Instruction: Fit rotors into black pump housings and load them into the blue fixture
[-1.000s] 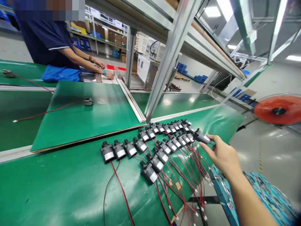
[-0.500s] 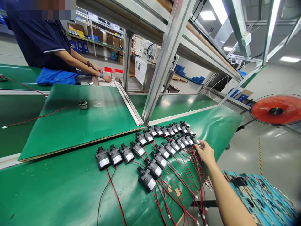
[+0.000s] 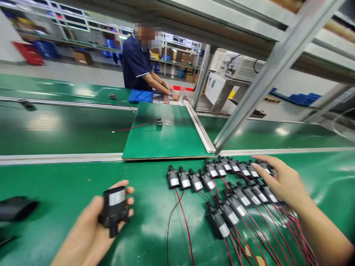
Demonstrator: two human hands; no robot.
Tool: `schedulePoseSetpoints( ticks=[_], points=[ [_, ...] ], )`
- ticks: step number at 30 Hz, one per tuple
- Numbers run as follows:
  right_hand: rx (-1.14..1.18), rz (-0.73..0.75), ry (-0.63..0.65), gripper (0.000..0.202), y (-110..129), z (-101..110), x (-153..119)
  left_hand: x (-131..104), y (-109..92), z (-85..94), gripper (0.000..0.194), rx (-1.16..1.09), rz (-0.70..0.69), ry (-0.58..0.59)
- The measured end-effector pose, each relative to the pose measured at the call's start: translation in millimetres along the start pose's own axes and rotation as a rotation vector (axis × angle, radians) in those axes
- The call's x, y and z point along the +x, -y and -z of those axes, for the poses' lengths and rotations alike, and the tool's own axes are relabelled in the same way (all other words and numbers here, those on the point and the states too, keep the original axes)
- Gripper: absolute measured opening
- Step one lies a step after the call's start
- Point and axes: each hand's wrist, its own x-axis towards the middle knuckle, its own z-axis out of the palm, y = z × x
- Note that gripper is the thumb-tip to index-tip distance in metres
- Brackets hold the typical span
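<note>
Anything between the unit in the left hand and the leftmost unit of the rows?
Nothing visible: only green tabletop shows between the black unit in the left hand and the leftmost row unit. The latter's red wire runs down the picture, off the direct line.

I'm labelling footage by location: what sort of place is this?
Most likely a factory workshop: rows of matching black units lie on a long green worktop, a slanting metal post rises behind, and a co-worker is busy beyond it.
</note>
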Motion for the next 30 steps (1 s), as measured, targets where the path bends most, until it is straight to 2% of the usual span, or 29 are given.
schedulePoseSetpoints(
  ticks=[2, 4, 5, 7, 8, 10, 13, 15, 17, 20, 22, 25, 27, 30],
  points=[
    [0.105, 0.183, 0.063, 0.036, 58.2, -26.5, 45.8, 0.7, 12.5, -7.6, 0.064, 0.102, -0.047, 0.038],
    [0.19, 0.277, 0.143, 0.031, 112.6, -61.1, 89.2, 4.3, 29.8, -12.4, 0.047, 0.284, -0.141, 0.101],
    [0.232, 0.276, 0.194, 0.03, 136.4, -81.1, 110.0, 6.4, 38.2, -12.4, 0.041, 0.382, -0.181, 0.135],
    [0.292, 0.177, 0.316, 0.028, 176.6, -123.6, 148.7, 9.8, 51.1, -8.1, 0.038, 0.557, -0.225, 0.218],
    [0.296, 0.156, 0.335, 0.03, 193.4, -144.8, 166.2, 10.9, 54.8, -4.8, 0.038, 0.63, -0.236, 0.267],
    [0.3, 0.121, 0.347, 0.042, 222.0, -184.0, 196.2, 12.2, 57.3, 1.6, 0.038, 0.737, -0.276, 0.337],
    [0.298, 0.07, 0.331, 0.065, 254.6, -228.9, 228.1, 14.9, 53.9, 7.4, 0.038, 0.784, -0.409, 0.358],
    [0.299, 0.038, 0.333, 0.063, 268.9, -248.3, 241.6, 18.1, 51.8, 9.8, 0.039, 0.77, -0.481, 0.361],
    [0.304, 0.023, 0.346, 0.05, 276.9, -259.6, 249.2, 21.4, 51.3, 12.1, 0.043, 0.763, -0.5, 0.382],
    [0.33, 0.036, 0.368, 0.037, 281.2, -261.0, 246.1, 23.5, 52.3, 14.3, 0.048, 0.76, -0.453, 0.347],
    [0.363, 0.072, 0.394, 0.036, 282.3, -248.7, 229.9, 23.0, 53.1, 14.2, 0.045, 0.745, -0.412, 0.295],
    [0.49, 0.201, 0.447, 0.035, 283.2, -207.4, 181.8, 21.9, 55.7, 13.0, 0.042, 0.717, -0.399, 0.263],
    [0.681, 0.346, 0.485, 0.033, 282.4, -170.0, 139.1, 21.4, 58.7, 12.2, 0.051, 0.673, -0.391, 0.262],
    [0.861, 0.473, 0.633, 0.036, 279.1, -120.3, 77.1, 19.8, 62.4, 10.2, 0.071, 0.577, -0.38, 0.271]
  ],
)
